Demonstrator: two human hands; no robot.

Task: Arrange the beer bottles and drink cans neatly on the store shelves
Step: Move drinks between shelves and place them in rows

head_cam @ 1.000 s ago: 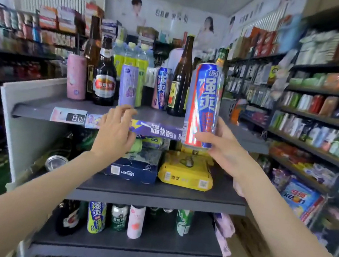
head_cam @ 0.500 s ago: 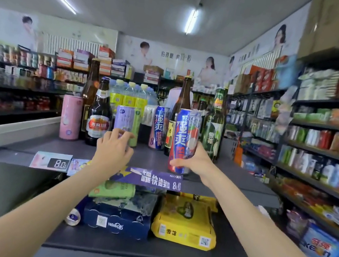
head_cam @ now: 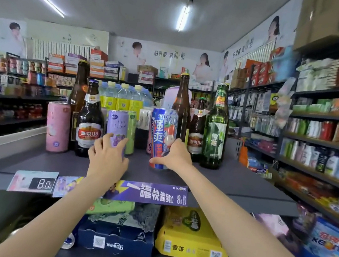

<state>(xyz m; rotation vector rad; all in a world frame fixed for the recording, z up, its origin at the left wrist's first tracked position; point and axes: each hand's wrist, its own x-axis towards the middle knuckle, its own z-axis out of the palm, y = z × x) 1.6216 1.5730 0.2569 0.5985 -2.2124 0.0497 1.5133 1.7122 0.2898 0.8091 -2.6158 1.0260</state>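
blue can [head_cam: 161,136] upright on top shelf [head_cam: 233,181], right hand [head_cam: 176,157] wrapped round lower half, fingers closed on it. purple can [head_cam: 118,128] just left, left hand [head_cam: 107,159] at its base, fingers [head_cam: 106,139] spread, touching front, not clearly clamped. dark bottle [head_cam: 90,121], pink can [head_cam: 57,126] further left; green bottle [head_cam: 216,128] right.

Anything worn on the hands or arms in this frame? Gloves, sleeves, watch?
Nothing worn that shows. The left hand and right hand are bare, no gloves, and no rings or markings are visible. Both forearms are uncovered up to the frame's bottom edge: no sleeve cuff, watch or wristband in view. Anything above the elbows is out of frame.
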